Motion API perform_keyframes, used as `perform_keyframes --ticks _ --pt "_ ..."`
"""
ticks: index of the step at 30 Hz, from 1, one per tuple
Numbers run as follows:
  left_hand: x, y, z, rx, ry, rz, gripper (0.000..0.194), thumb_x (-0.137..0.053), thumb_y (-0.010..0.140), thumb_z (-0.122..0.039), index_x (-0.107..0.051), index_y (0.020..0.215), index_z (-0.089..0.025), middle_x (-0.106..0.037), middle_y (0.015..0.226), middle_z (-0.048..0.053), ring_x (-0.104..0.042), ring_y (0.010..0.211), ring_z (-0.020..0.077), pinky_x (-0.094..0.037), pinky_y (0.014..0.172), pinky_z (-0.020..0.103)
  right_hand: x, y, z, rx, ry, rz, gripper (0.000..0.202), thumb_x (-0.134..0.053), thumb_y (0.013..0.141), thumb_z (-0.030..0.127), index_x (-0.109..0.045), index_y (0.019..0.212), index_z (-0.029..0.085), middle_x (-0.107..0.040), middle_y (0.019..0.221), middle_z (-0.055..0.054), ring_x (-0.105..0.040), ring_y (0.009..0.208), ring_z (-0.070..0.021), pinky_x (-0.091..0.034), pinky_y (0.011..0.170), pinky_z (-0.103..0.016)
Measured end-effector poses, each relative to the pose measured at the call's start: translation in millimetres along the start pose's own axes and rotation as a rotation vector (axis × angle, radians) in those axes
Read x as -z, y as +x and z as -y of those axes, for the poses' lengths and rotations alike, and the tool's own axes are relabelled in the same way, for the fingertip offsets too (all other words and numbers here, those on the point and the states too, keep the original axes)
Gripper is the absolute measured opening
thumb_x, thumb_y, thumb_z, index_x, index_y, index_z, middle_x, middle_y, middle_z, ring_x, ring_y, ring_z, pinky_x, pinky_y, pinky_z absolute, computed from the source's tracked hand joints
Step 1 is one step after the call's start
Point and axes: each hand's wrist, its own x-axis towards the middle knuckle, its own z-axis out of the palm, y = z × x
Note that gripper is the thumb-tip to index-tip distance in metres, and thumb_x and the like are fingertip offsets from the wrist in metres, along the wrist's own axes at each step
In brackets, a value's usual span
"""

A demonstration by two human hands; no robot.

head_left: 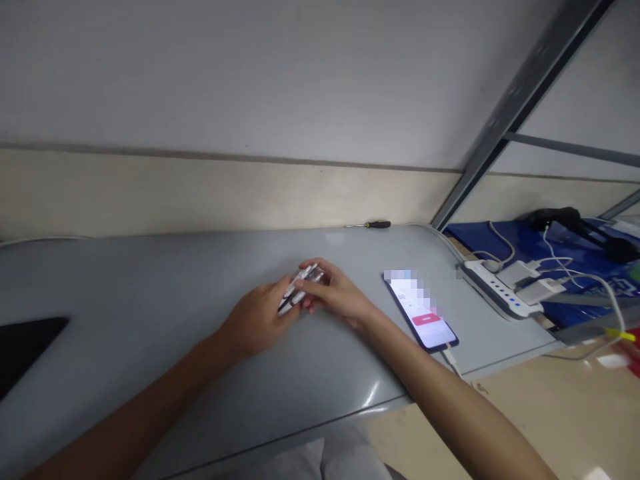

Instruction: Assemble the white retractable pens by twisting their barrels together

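Note:
Both hands are together over the middle of the grey desk (165, 287). Between them is a small white object (301, 280) with slim, long parts and some dark and shiny bits; its exact kind is not clear. My left hand (263, 312) wraps around its lower left end. Around the upper right end are the fingers of my right hand (333, 293), with the thumb lying across the top. The fingers cover much of the object, which is held at a slant.
To the right lies a lit phone (423, 313) with a charging cable (453, 363) plugged in. A screwdriver (377, 225) rests against the wall. A white power strip (500, 293) with chargers sits at the desk's right end, beside a metal post (500, 127). A black item (30, 347) is at left.

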Motion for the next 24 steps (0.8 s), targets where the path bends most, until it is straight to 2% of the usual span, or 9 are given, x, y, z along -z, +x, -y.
perform_keyframes --ticks 2,5,9,13,17,21,24 --pt "1.5 0.8 1.1 0.021 -0.056 0.0 0.023 -0.047 0.09 -0.042 -0.055 0.088 -0.02 -0.064 0.074 0.002 -0.059 0.066 0.0184 -0.038 0.061 0.029 1.3 1.8 -1.3 -0.002 0.08 -0.013 0.049 -0.083 0.069 0.027 -0.055 0.109 0.02 -0.065 0.078 0.001 -0.063 0.06 -0.0108 -0.055 0.059 -0.025" --pt "2.8 1.8 0.2 0.086 -0.173 -0.004 0.027 -0.041 0.093 -0.043 -0.055 0.088 -0.02 -0.064 0.074 0.001 -0.059 0.067 0.0177 -0.04 0.062 0.029 4.3 5.3 -3.5 0.004 0.128 -0.023 0.048 -0.083 0.067 0.023 -0.058 0.107 0.018 -0.065 0.084 -0.001 -0.065 0.069 -0.0121 -0.056 0.068 -0.026" --pt "1.8 2.5 -3.4 0.141 -0.24 -0.003 0.03 -0.043 0.091 -0.046 -0.055 0.087 -0.019 -0.064 0.075 0.001 -0.06 0.069 0.0178 -0.043 0.064 0.03 6.7 8.7 -6.2 0.02 0.105 -0.047 0.036 -0.08 0.068 0.021 -0.062 0.099 0.015 -0.064 0.078 -0.001 -0.063 0.067 -0.0118 -0.053 0.067 -0.027" --pt "0.6 2.6 -5.1 0.11 -0.277 -0.025 0.03 -0.045 0.091 -0.047 -0.056 0.097 -0.02 -0.067 0.083 0.002 -0.062 0.076 0.0187 -0.047 0.068 0.031 5.0 9.0 -6.2 0.034 0.043 -0.053 0.021 -0.076 0.072 0.022 -0.067 0.089 0.014 -0.063 0.075 -0.001 -0.058 0.066 -0.0098 -0.049 0.065 -0.025" --pt "0.3 3.0 -2.9 0.09 -0.297 -0.043 0.03 -0.045 0.093 -0.046 -0.058 0.103 -0.021 -0.069 0.089 0.004 -0.063 0.082 0.0193 -0.049 0.073 0.033 3.9 9.1 -5.2 0.04 -0.012 -0.109 0.018 -0.075 0.072 0.025 -0.067 0.084 0.015 -0.062 0.075 -0.001 -0.056 0.066 -0.01 -0.047 0.065 -0.025" --pt "-1.2 5.5 4.6 0.12 -0.17 -0.125 0.025 -0.045 0.093 -0.043 -0.057 0.091 -0.021 -0.065 0.079 0.002 -0.06 0.074 0.0189 -0.049 0.069 0.033 5.5 9.8 -4.6 0.072 0.009 -0.225 0.021 -0.073 0.071 0.03 -0.06 0.082 0.017 -0.065 0.079 -0.002 -0.06 0.071 -0.0124 -0.05 0.071 -0.028" --pt "-3.9 7.8 13.4 0.108 0.063 -0.205 0.023 -0.048 0.089 -0.038 -0.052 0.074 -0.021 -0.059 0.074 0.004 -0.057 0.079 0.0223 -0.048 0.078 0.039 6.1 9.6 -3.5 0.095 0.038 -0.267 0.024 -0.071 0.072 0.033 -0.056 0.084 0.018 -0.065 0.078 -0.001 -0.06 0.068 -0.0127 -0.05 0.07 -0.03"
